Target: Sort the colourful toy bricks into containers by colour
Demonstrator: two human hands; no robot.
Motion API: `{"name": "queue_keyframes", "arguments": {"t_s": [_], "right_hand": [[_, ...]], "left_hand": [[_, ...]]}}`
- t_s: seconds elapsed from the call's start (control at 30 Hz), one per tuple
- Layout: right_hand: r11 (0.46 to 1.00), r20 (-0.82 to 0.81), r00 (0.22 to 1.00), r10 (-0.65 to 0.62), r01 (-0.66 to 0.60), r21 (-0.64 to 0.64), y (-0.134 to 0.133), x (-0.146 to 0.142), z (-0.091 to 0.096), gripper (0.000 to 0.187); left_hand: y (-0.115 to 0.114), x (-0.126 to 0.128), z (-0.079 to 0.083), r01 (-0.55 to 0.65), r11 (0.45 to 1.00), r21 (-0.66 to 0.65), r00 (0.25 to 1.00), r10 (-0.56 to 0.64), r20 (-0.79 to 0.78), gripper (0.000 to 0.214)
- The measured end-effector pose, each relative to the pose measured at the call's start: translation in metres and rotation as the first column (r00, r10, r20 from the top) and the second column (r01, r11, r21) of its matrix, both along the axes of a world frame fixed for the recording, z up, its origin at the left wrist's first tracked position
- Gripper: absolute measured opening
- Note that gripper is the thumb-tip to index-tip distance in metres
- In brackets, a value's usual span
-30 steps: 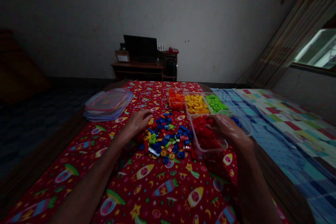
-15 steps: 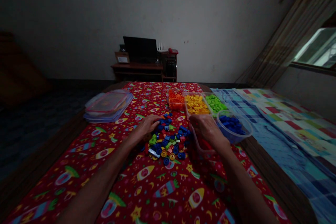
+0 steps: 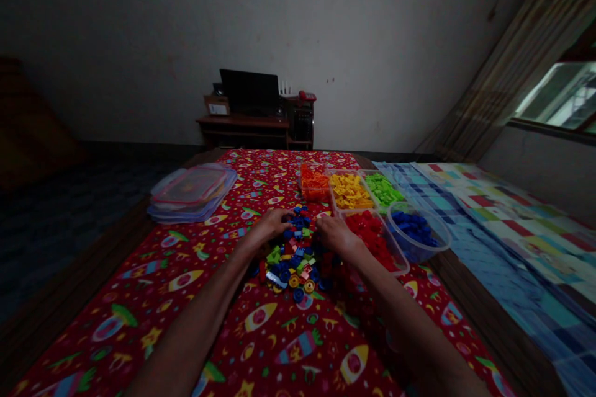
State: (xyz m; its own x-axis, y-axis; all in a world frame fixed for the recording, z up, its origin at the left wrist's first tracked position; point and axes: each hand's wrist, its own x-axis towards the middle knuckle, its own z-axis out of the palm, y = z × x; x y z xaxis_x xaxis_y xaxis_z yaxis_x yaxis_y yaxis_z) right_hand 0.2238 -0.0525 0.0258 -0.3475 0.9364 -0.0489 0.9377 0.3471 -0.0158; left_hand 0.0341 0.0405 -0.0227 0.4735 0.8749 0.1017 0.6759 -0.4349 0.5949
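Observation:
A mixed pile of toy building bricks (image 3: 298, 260) lies on the red patterned tablecloth (image 3: 223, 335), with blue, green, red, yellow and pink pieces in it. My left hand (image 3: 275, 223) is at the pile's far left side, its fingers curled in against blue bricks. At the right side, my right hand (image 3: 334, 234) points down with bent fingers drawn together; its fingertips are hidden. Whether either hand grips a piece is too dark and small to tell. Just right of that hand stands a clear container of red bricks (image 3: 370, 232).
Behind the red bricks stand containers of orange pieces (image 3: 314, 183), yellow bricks (image 3: 350, 191) and green bricks (image 3: 382, 189). A round tub of blue bricks (image 3: 414, 229) sits at the table's right edge. Stacked plastic lids (image 3: 193, 192) lie at the left.
My right hand has moved left from over the red bricks' container to the pile, so the red bricks now show. My left hand has shifted slightly right at the pile.

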Motion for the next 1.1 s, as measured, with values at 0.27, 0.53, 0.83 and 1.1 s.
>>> {"name": "queue_keyframes", "arguments": {"t_s": [0.27,0.53,0.83,1.1], "right_hand": [[0.999,-0.025,0.999,0.023,-0.022,0.032,0.017,-0.001,0.004,0.030],[0.999,-0.061,0.998,0.035,-0.036,-0.017,0.034,-0.021,0.008,0.029],[0.997,-0.332,0.943,0.011,0.017,0.081,0.026,-0.005,0.018,0.025],[0.992,-0.541,0.834,0.108,-0.051,0.119,0.004,-0.002,0.025,0.033]], "left_hand": [[-0.004,-0.006,0.011,-0.028,0.998,0.059,0.999,0.027,0.017,0.034],[-0.005,-0.023,0.015,-0.090,0.996,-0.005,0.966,0.089,0.242,0.039],[-0.019,-0.012,0.025,0.009,0.981,-0.192,0.882,0.083,0.464,0.053],[-0.038,0.005,0.040,0.156,0.938,-0.308,0.822,0.050,0.567,0.060]]}}
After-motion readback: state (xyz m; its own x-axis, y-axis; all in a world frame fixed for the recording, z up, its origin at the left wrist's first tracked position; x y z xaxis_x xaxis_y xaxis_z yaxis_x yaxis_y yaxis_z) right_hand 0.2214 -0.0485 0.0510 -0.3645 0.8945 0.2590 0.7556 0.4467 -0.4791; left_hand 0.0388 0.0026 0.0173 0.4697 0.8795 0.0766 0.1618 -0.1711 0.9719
